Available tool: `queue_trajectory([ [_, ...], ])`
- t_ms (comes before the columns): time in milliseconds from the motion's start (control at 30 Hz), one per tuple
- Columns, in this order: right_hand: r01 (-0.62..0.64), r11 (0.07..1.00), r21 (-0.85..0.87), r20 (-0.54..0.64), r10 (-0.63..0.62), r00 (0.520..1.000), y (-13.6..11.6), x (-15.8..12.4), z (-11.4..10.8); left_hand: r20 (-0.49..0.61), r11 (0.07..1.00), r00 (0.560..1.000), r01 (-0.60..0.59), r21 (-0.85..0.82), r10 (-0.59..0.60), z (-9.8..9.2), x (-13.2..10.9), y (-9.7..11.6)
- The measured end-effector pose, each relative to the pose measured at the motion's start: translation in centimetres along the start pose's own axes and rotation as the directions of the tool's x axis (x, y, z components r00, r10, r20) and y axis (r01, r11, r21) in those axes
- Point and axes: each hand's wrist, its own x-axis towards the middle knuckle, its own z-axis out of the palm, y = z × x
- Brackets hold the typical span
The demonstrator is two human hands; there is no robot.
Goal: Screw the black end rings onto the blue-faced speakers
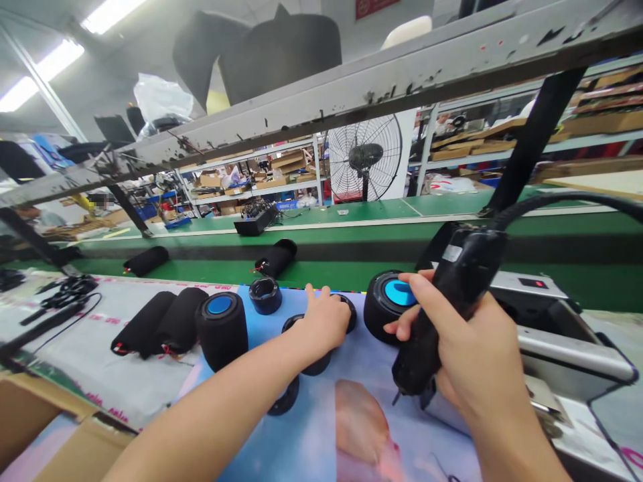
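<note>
My right hand (475, 348) is wrapped around a black corded electric screwdriver (467, 268), its bit pointing down over the mat. Just beyond its fingertips stands a black cylindrical speaker part (374, 314) with a shiny blue disc on top; whether they touch it I cannot tell. My left hand (324, 321) reaches forward with fingers curled on a black plastic ring (349, 309), which it partly hides. Around that hand lie more black rings, one (285, 398) below the wrist and another (265, 295) behind it. A black fabric-covered speaker (222, 331) with a blue top stands upright left of my forearm.
Black fabric sleeves (143, 325) with red wire ends lie at left, more (276, 258) on the green conveyor (331, 258). A metal-cased machine (562, 335) stands at right. A cardboard box (75, 435) sits front left. An overhead shelf beam (311, 100) crosses above; a fan (364, 157) stands behind.
</note>
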Motion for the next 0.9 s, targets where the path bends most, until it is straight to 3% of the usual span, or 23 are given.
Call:
queue_trajectory([
  [200, 0.001, 1.000, 0.001, -0.023, -0.001, 1.000, 0.0, 0.1, -0.1, 0.019, 0.994, 0.994, -0.105, 0.025, 0.105, 0.0, -2.3, 0.6],
  [400, -0.005, 1.000, -0.019, -0.036, 0.004, 0.999, 0.0, -0.1, 0.1, -0.041, 0.958, 0.962, -0.273, -0.091, 0.271, 1.6, -5.3, 2.9],
  [467, -0.013, 1.000, -0.027, -0.039, 0.012, 0.999, 0.0, -0.2, 0.1, -0.067, 0.935, 0.946, -0.323, -0.146, 0.316, 1.7, -6.6, 2.7],
  [567, -0.014, 0.999, -0.040, -0.044, 0.012, 0.999, 0.1, -0.2, 0.0, -0.151, 0.898, 0.932, -0.358, -0.258, 0.328, 2.0, -10.0, 0.7],
  [633, -0.013, 0.999, -0.048, -0.048, 0.011, 0.999, 0.2, -0.1, 0.0, -0.243, 0.853, 0.952, -0.278, -0.441, 0.185, 3.3, -12.9, -1.3],
  [700, -0.018, 0.998, -0.054, -0.052, 0.015, 0.999, 0.2, 0.0, 0.0, -0.274, 0.740, 0.957, -0.113, -0.663, -0.100, 5.8, -15.5, -3.2],
  [800, -0.015, 0.998, -0.053, -0.060, 0.011, 0.998, 0.2, 0.0, 0.1, -0.239, 0.598, 0.856, 0.099, -0.795, -0.458, 10.9, -17.6, -4.5],
  [900, 0.009, 0.999, -0.035, -0.066, -0.011, 0.998, 0.3, -0.2, 0.2, -0.191, 0.487, 0.792, 0.149, -0.861, -0.580, 15.0, -17.7, -3.9],
])
